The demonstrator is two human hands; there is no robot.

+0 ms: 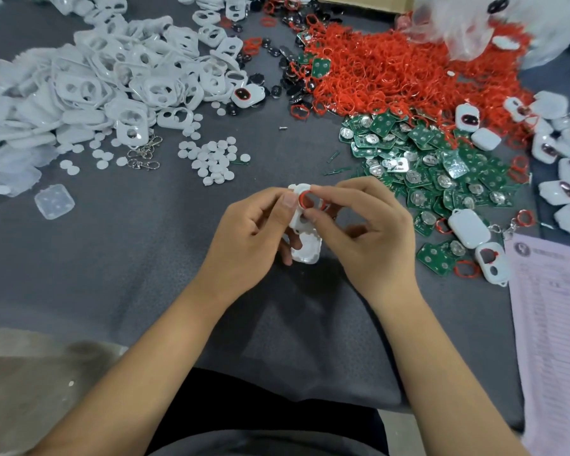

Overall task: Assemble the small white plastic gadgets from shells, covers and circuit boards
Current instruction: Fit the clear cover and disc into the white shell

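My left hand (254, 225) grips a small white plastic cover (298, 218) by its left edge, above the middle of the grey table. My right hand (359, 222) pinches a red ring gasket (305, 200) against the cover's upper opening with thumb and forefinger. A second white shell (306, 251) lies under my hands, partly hidden by my fingers. Green circuit boards (441, 166) lie heaped to the right. White covers (112, 80) are piled at the upper left.
A big mound of red gaskets (392, 70) fills the upper right, with black button pads (290, 80) beside it. White round discs (214, 159) and metal clasps (144, 156) lie ahead left. Finished white gadgets (566, 149) sit far right, above a printed sheet (553, 324).
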